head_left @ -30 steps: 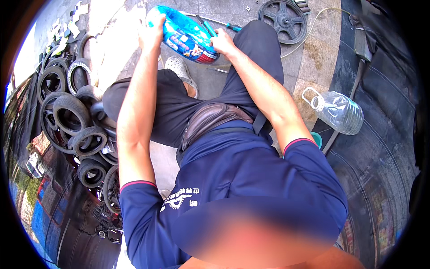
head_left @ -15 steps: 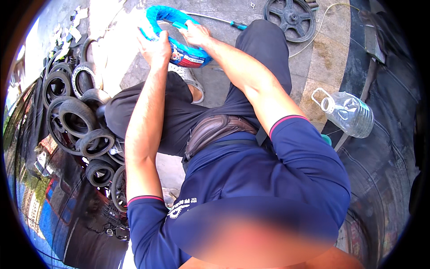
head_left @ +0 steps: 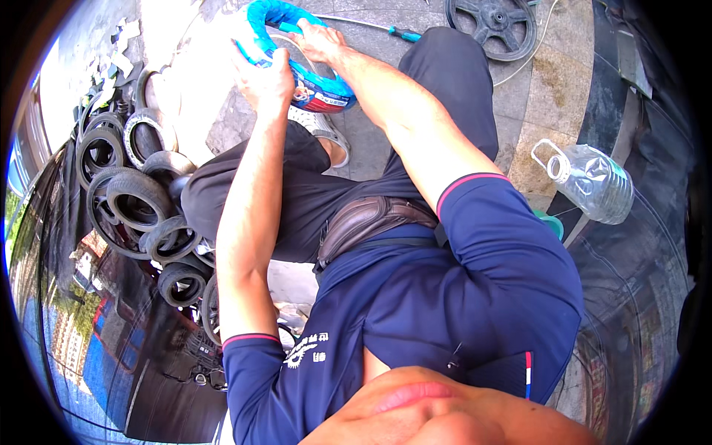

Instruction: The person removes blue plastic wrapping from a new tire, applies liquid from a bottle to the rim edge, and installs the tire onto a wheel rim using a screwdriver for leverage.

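Observation:
A tyre wrapped in bright blue plastic [head_left: 323,96], with a printed label on its near side, is held up in front of my knees. My left hand [head_left: 265,80] is closed round its left near side, thumb up. At the tyre's far right inner edge, the fingers of my right hand [head_left: 317,41] are closed on a bit of the blue wrapping. A thin pale curved edge shows inside the ring beside those fingers. Glare washes out part of my left fingers. A long thin metal rod with a blue and black handle [head_left: 404,34] lies on the ground beyond my right hand.
A heap of black tyres [head_left: 138,199] lies to my left. A dark spoked wheel [head_left: 492,28] lies at the far right, near a thin pale hose [head_left: 540,46]. On my right is a clear plastic jug [head_left: 595,182] with a handle. Paper scraps [head_left: 122,46] litter the far left.
The view has shifted slightly, so the surroundings sit a little further right and higher. Both hands stay on the wrapped tyre; a pale inner edge shows more clearly beside my right fingers.

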`<state>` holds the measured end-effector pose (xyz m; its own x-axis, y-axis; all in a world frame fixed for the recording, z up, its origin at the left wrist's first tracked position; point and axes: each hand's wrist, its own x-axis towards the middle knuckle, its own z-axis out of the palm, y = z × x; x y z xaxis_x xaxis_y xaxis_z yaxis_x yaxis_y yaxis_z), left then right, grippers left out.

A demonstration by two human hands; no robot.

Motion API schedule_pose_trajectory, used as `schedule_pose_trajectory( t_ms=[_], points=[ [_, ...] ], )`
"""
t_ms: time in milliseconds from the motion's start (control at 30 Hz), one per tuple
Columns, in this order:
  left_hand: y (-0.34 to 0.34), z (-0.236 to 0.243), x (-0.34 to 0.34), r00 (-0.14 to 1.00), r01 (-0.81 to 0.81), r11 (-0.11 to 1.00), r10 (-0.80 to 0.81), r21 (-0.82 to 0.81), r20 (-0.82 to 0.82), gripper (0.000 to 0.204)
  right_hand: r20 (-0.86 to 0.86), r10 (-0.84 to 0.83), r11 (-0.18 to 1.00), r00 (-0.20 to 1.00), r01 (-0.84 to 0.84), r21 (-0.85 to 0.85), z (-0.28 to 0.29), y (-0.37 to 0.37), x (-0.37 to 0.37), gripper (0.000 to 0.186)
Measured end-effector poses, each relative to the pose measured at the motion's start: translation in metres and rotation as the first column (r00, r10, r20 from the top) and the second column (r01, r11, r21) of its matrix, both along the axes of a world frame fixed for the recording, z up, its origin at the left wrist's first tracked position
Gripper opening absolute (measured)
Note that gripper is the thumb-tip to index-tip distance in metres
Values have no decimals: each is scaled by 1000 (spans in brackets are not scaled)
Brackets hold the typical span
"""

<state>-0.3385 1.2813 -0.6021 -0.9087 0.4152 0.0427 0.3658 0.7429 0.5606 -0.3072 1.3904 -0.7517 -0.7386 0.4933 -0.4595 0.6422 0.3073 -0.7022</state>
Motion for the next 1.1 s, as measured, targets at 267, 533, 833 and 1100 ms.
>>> schedule_pose_trajectory(
  t_ms=[267,533,833,1100],
  points=[
    [0,-1,-7,1000,10,1000,-10,-26,23,99,81,-78,989,994,87,-120,-23,-15,3,60],
    [-5,-7,9,994,101,995,-100,14,-55,99,213,-126,983,969,151,-105,-13,-17,38,63],
    [12,9,18,991,135,991,-134,24,-23,99,57,-175,979,983,180,-99,22,-3,5,56],
    [4,1,11,993,114,993,-114,34,-14,98,200,-274,923,941,315,-219,15,-13,-1,64]
  ],
)
